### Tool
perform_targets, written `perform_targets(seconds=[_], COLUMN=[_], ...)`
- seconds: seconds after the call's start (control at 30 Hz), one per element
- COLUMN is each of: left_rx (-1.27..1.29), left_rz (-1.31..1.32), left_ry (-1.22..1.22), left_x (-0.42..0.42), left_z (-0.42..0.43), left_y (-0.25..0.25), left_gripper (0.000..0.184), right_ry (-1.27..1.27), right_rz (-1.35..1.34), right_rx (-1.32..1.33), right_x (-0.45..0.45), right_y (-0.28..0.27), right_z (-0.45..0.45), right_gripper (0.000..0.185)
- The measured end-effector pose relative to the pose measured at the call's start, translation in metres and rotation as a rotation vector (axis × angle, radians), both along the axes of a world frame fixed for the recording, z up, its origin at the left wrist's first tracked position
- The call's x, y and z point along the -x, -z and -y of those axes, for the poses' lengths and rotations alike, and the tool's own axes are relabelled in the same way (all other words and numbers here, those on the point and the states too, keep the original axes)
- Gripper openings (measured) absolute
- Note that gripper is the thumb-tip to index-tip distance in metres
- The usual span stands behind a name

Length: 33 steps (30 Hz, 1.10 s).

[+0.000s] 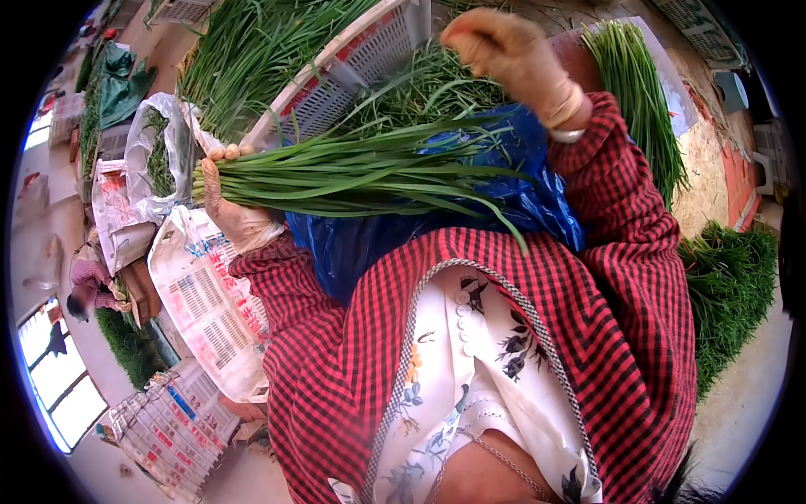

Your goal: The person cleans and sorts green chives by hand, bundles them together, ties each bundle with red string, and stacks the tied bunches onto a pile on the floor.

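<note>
My left hand (235, 206), in a thin glove, is closed around the pale stem ends of a bunch of garlic chives (361, 172). The long green leaves stretch rightward over a blue plastic sheet (537, 176) on my lap, some tips drooping. Raised beyond the leaf tips, my gloved right hand (504, 63) has its fingers curled together; whatever they may hold is hidden. Below that hand lies a heap of loose leaves (428, 88). A neat pile of chives (630, 92) rests on a board to its right.
A white plastic crate (369, 59) stands ahead, with more chives (260, 59) beside it. At left are a plastic bag (159, 151), a white basket (206, 294) and stacked baskets (172, 433). Another person (91, 281) is farther left. Greens (730, 294) lie at right.
</note>
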<state>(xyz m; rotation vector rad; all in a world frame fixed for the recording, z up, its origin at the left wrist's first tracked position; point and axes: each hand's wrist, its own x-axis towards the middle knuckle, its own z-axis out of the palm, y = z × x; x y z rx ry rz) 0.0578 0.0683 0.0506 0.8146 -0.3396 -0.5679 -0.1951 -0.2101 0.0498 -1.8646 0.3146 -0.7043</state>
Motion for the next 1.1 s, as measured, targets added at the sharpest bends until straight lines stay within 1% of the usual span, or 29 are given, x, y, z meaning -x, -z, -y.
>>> perform_targets(seconds=[0.03, 0.07, 0.13, 0.2, 0.23, 0.3, 0.33, 0.37, 0.43, 0.47, 0.57, 0.6, 0.63, 0.7, 0.73, 0.77, 0.8, 0.83, 0.87, 0.9, 0.97, 1.0, 1.03, 1.07, 1.1], left_rx=[-0.004, -0.022, -0.042, -0.077, -0.079, -0.027, -0.028, -0.015, -0.001, -0.004, -0.021, -0.036, -0.033, -0.046, -0.037, -0.036, -0.022, -0.006, -0.01, -0.01, 0.016, 0.023, 0.023, 0.007, -0.011], left_rz=[-0.002, 0.016, 0.032, 0.048, 0.046, 0.01, 0.011, 0.017, 0.023, 0.02, 0.032, 0.046, 0.045, 0.036, 0.043, 0.039, 0.053, 0.069, 0.062, 0.062, 0.075, 0.071, 0.071, 0.065, 0.062], left_ry=[0.001, -0.03, -0.061, -0.088, -0.083, 0.002, 0.003, 0.004, 0.002, 0.004, -0.006, -0.019, -0.015, -0.061, -0.038, -0.034, -0.049, -0.063, -0.062, -0.061, -0.053, -0.044, -0.044, -0.078, -0.108], left_x=[0.0, 0.0, 0.002, 0.008, 0.009, 0.009, 0.009, 0.007, 0.008, 0.011, 0.018, 0.019, 0.017, 0.009, 0.007, 0.004, 0.0, -0.004, -0.007, -0.013, -0.027, -0.031, -0.03, -0.029, -0.029], left_z=[-0.001, -0.001, 0.001, 0.006, 0.007, 0.01, 0.01, 0.011, 0.012, 0.012, 0.013, 0.013, 0.012, 0.007, 0.004, 0.0, -0.004, -0.008, -0.013, -0.02, -0.036, -0.041, -0.044, -0.047, -0.048], left_y=[0.0, -0.001, -0.003, -0.008, -0.008, -0.007, -0.006, -0.004, -0.007, -0.009, -0.014, -0.015, -0.014, -0.009, -0.007, -0.005, -0.003, -0.003, -0.002, 0.001, 0.01, 0.012, 0.013, 0.013, 0.013], left_gripper=[0.023, 0.024, 0.024, 0.023, 0.023, 0.022, 0.022, 0.022, 0.022, 0.022, 0.022, 0.022, 0.022, 0.022, 0.023, 0.023, 0.023, 0.023, 0.024, 0.024, 0.023, 0.024, 0.024, 0.024, 0.024], right_ry=[0.063, 0.063, 0.149, -0.12, -0.262, -0.207, -0.189, -0.187, -0.224, -0.257, -0.277, -0.288, -0.283, -0.267, -0.22, -0.185, -0.125, -0.023, 0.013, -0.017, 0.15, 0.149, 0.136, 0.125, 0.127], right_rz=[0.013, 0.012, 0.18, 0.044, -0.034, -0.261, -0.354, -0.352, -0.401, -0.373, -0.344, -0.303, -0.305, 0.017, 0.132, 0.05, 0.03, 0.016, 0.116, 0.062, 0.054, 0.055, 0.001, -0.052, -0.049], right_rx=[-0.009, -0.009, 0.361, 0.115, 0.055, 0.291, 0.315, 0.315, 0.197, 0.132, 0.091, 0.111, 0.113, -0.163, -0.161, -0.26, -0.363, -0.356, -0.184, -0.308, -0.341, -0.339, -0.287, -0.237, -0.241], right_x=[0.003, 0.004, 0.008, 0.016, 0.015, 0.005, -0.001, -0.004, -0.011, -0.015, -0.028, -0.031, -0.032, -0.035, -0.035, -0.025, -0.017, -0.007, -0.002, 0.019, 0.041, 0.049, 0.057, 0.063, 0.064], right_y=[-0.004, -0.007, -0.021, -0.035, -0.038, -0.019, -0.01, -0.007, -0.006, -0.005, -0.002, -0.002, -0.002, 0.002, -0.003, -0.014, -0.017, -0.019, -0.001, 0.006, -0.01, -0.013, -0.015, -0.018, -0.023], right_z=[0.01, 0.009, -0.012, -0.049, -0.06, -0.073, -0.073, -0.074, -0.077, -0.078, -0.084, -0.086, -0.084, -0.073, -0.063, -0.048, -0.032, -0.019, 0.002, 0.021, 0.014, 0.012, 0.01, 0.005, -0.004], right_gripper=[0.018, 0.018, 0.018, 0.018, 0.019, 0.025, 0.029, 0.029, 0.032, 0.033, 0.032, 0.026, 0.026, 0.02, 0.014, 0.016, 0.017, 0.018, 0.02, 0.034, 0.032, 0.032, 0.024, 0.022, 0.022])
